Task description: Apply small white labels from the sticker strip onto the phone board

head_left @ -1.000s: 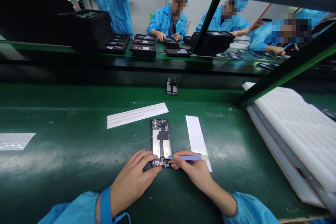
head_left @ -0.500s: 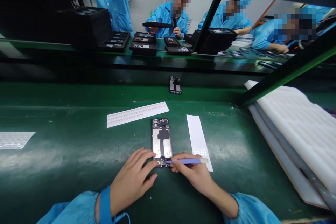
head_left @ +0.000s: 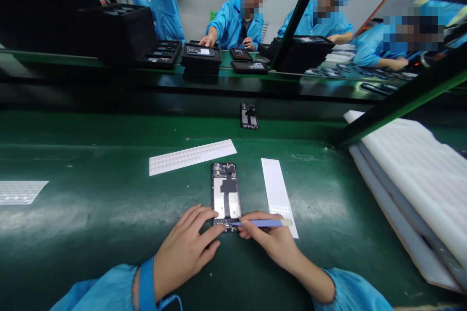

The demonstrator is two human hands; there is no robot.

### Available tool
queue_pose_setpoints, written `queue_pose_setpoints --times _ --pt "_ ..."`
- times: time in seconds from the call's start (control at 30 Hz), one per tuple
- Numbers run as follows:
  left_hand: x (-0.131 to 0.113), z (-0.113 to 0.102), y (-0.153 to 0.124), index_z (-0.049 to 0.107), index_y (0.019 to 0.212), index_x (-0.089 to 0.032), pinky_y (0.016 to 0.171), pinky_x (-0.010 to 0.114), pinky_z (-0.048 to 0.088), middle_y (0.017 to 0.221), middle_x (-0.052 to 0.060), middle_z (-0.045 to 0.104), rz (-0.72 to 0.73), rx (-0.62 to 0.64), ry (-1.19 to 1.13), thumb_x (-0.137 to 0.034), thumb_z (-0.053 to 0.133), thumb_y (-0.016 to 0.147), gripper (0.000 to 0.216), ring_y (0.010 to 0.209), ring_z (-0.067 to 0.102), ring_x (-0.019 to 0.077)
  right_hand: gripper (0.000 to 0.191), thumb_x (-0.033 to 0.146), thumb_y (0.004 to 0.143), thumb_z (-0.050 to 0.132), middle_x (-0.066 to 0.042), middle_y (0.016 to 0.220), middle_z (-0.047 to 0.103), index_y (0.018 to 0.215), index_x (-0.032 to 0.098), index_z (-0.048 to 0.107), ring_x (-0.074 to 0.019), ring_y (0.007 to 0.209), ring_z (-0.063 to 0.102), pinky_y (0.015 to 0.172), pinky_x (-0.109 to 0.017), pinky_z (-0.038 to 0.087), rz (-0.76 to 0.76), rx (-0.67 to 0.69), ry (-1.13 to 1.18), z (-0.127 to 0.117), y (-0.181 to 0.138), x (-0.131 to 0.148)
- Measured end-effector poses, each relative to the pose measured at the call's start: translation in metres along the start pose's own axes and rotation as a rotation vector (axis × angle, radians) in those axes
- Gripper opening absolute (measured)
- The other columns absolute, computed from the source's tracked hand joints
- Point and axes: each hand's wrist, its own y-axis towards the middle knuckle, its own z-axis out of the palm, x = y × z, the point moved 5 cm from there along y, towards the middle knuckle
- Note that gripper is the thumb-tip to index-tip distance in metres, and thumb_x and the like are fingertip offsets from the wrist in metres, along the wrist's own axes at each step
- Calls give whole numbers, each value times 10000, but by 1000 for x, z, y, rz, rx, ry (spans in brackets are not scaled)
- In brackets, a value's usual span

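An opened phone frame (head_left: 226,193) lies on the green bench right in front of me, its inner parts showing. My left hand (head_left: 184,250) rests beside its near left corner, fingers stretched out and touching the lower edge. My right hand (head_left: 268,240) pinches a thin blue stick tool (head_left: 260,223), whose tip sits on the phone's bottom end. A white sticker strip (head_left: 278,195) lies just right of the phone, partly under my right hand.
A longer white sticker sheet (head_left: 191,156) lies beyond the phone and another (head_left: 20,191) at far left. A second phone frame (head_left: 249,116) sits on the middle belt. White foam sheets (head_left: 416,175) are stacked at right. People in blue coats work across the line beside black trays (head_left: 200,58).
My hands and the tool stay on the phone's bottom end with only slight shifts. The phone frame on the belt has drifted right. A person opposite set down a black tray.
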Motion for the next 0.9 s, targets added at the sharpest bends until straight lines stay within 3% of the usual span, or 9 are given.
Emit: queue_pose_setpoints --times 0.4,0.67,0.9 --pt "-5 -4 3 615 1159 -250 1028 514 412 1184 60 543 37 -57 46 -184 479 954 255 1136 491 251 218 390 911 698 -43 710 695 905 174 730 -187 640 658 601 -216 531 -6 23 -77 1 2 1" --pt "-5 -3 0 612 1163 -248 1035 518 409 1192 54 546 47 -69 41 -177 480 953 258 1124 505 244 267 414 882 727 -38 711 703 998 177 690 -191 636 678 619 -214 559 18 -48 -36 0 0 1" --pt "0 3 -2 599 1137 -194 999 497 459 1205 80 540 44 -50 24 -172 489 931 235 1144 493 266 194 377 901 709 -34 706 701 894 185 736 -184 637 665 601 -209 530 -38 41 -75 3 1 7"
